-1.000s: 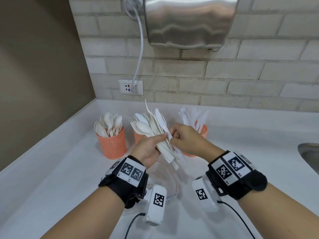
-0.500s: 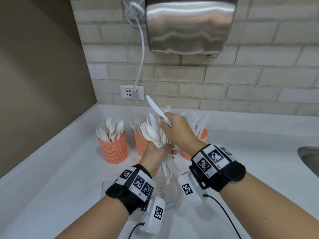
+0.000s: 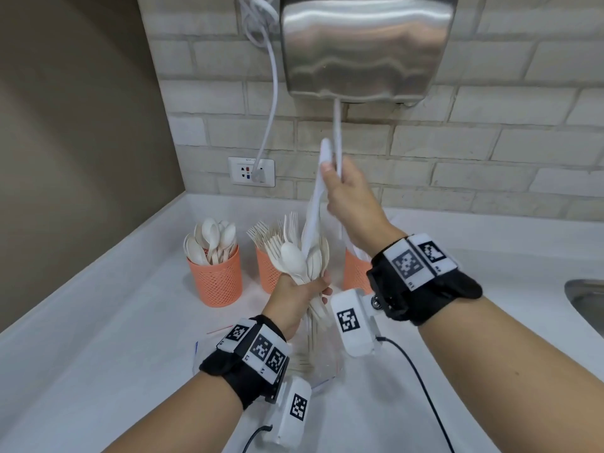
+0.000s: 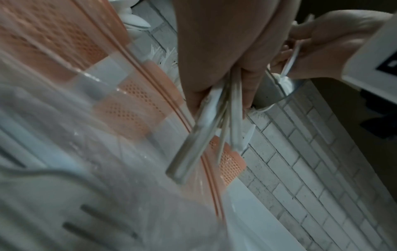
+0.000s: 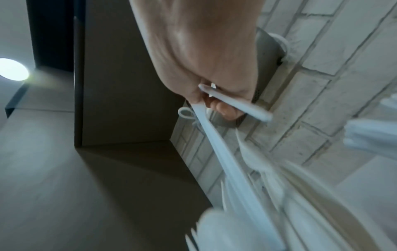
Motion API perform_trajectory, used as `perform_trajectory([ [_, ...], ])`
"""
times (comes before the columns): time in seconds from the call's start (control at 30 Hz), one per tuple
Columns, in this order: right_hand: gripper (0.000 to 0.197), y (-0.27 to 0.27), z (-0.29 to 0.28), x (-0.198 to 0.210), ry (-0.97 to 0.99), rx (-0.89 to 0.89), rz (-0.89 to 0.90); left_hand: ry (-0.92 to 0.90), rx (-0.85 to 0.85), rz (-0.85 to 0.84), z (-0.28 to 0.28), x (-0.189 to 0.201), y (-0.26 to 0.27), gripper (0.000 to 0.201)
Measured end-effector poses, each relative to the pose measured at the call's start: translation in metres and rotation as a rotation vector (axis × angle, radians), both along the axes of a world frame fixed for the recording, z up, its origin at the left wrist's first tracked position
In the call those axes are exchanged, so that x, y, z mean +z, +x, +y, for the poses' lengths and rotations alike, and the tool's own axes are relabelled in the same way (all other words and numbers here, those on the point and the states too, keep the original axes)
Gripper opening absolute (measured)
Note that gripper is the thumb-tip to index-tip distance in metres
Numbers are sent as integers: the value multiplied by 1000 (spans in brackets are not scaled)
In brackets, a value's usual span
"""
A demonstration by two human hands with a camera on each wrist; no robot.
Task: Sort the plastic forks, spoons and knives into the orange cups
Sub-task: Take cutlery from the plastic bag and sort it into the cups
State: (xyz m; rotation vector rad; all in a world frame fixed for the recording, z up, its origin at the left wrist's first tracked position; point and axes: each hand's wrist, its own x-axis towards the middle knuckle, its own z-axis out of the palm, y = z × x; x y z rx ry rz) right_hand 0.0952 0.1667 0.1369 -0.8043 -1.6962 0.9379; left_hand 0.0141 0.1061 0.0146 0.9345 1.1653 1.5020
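Spoons and forks already fill two orange cups (image 3: pixel 215 279), yet the left hand (image 3: pixel 295 299) clutches a mixed bundle (image 3: pixel 299 256) while the right hand (image 3: pixel 351 201) pinches two knives (image 3: pixel 327 165).

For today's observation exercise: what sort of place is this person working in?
Probably a washroom or pantry: a steel hand dryer hangs on the brick wall above a white counter, with a sink at its edge.

Three cups (image 3: pixel 215 276) stand in a row behind the bag (image 3: pixel 322 361), left cup holding spoons (image 3: pixel 212 238).
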Motion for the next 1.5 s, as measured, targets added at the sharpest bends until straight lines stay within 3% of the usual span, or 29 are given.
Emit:
perform_trajectory([
  [0.13, 16, 20, 18, 9, 32, -57, 157, -10, -25, -40, 1, -3, -4, 13],
  [0.37, 24, 51, 63, -36, 196, -275, 67, 3, -55, -139, 2, 3, -5, 15],
  [0.43, 17, 54, 70, -58, 123, -282, 27, 13, -83, -161, 1, 5, -6, 14],
  [0.57, 14, 59, 77, -93, -242, -226, -87, 13, -125, -183, 2, 9, -7, 12],
  [0.7, 33, 60, 78, -95, -306, -206, -151, 14, -133, -160, 2, 9, -8, 13],
  [0.8, 39, 58, 75, -86, -178, -273, -122, 15, -104, -124, 3, 9, -6, 14],
  [0.97, 19, 36, 35, -48, 478, -336, -91, -13, -14, -36, 8, 5, 0, 14],
  [1.03, 17, 23, 17, -37, 535, -259, -172, -2, 4, 0, 9, 5, 2, 14],
  [1.13, 29, 4, 4, -38, 370, -156, -597, 22, 37, 66, 8, 5, 4, 9],
  [1.2, 35, -5, -1, -44, 306, -153, -750, 46, 44, 119, 7, 5, 6, 13],
  [1.27, 30, -8, -2, -46, 241, -130, -701, 57, 39, 142, 6, 5, 7, 20],
  [1.37, 31, -9, -3, -38, 151, -80, -568, 43, 44, 120, 4, 4, 5, 10],
  [1.5, 18, -1, -8, -6, 239, -105, -300, 14, 48, 131, 4, -1, 4, 10],
])
